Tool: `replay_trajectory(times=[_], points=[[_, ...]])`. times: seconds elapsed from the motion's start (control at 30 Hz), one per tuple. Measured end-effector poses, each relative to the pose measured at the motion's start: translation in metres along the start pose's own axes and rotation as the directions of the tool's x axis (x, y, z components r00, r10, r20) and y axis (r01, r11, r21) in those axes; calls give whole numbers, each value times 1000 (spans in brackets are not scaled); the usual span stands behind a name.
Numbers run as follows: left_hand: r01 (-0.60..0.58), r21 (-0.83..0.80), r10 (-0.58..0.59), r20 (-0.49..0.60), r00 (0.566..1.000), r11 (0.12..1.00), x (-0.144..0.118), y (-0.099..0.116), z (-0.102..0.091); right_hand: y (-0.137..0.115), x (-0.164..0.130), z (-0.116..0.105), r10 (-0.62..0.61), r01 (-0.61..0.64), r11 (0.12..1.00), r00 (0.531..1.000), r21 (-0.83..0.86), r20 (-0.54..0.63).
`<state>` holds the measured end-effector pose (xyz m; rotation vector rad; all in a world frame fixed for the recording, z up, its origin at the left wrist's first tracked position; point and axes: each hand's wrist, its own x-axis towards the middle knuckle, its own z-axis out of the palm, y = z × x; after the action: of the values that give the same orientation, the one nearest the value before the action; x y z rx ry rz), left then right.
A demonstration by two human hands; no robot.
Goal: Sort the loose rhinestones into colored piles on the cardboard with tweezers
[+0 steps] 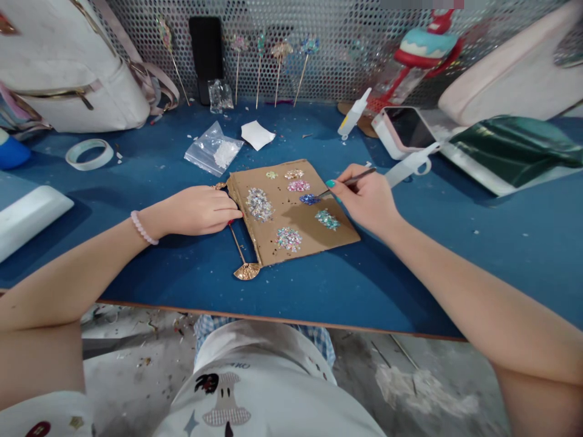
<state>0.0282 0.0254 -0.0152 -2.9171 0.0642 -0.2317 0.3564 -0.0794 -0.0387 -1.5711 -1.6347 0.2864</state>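
A blue table (455, 255) fills most of the view, backed by a perforated metal panel (328, 54) at twelve o'clock; a white backpack (73, 67) sits at ten o'clock, and a pale pink bag (514, 73) with a dark green glossy pouch (510, 152) lies at two o'clock; a white block (27, 218) rests at nine o'clock.

Near the centre lies a brown cardboard sheet (296, 224), its long axis running from eleven o'clock to five o'clock; small heaps of sequins (259, 203) in silver, pink, blue and green are scattered over it.

The left hand (200, 210) rests on the table at the cardboard's nine o'clock edge, fingers curled loosely over the upper part of a gold hairpin (243, 258); the pin's long axis runs from eleven o'clock down to five o'clock, its fan-shaped head (246, 271) pointing toward the person, just beside the cardboard's lower corner.

The right hand (368, 197) pinches a thin metal pick (350, 180); the pick's long axis runs from two o'clock to eight o'clock, its tip aimed at the blue heap (310, 199).

Farther back stand a phone on a pink case (405, 128), a clear bag of white beads (214, 149), a roll of tape (89, 153), a white glue bottle (353, 113), and decorated sticks (277, 73) leaning on the panel.
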Motion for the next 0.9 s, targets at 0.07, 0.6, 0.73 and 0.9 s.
replay_trajectory(times=[0.07, 0.6, 0.73, 0.9], points=[[18, -32, -18, 4, 1000, 999, 0, 0, 0, -5, -4, 1, -20, 19, 999, 999, 28, 46], [-38, 19, 39, -31, 999, 999, 1, -1, 0, -37, -28, 9, -224, 194, 973, 921, 123, 320], [-15, -8, 15, -10, 1000, 1000, 1, -1, 1, -36, -28, 9, -238, 211, 970, 920, 119, 312], [-8, -12, 8, -4, 1000, 1000, 0, -1, 0, -37, -29, 7, -243, 224, 970, 917, 96, 316]])
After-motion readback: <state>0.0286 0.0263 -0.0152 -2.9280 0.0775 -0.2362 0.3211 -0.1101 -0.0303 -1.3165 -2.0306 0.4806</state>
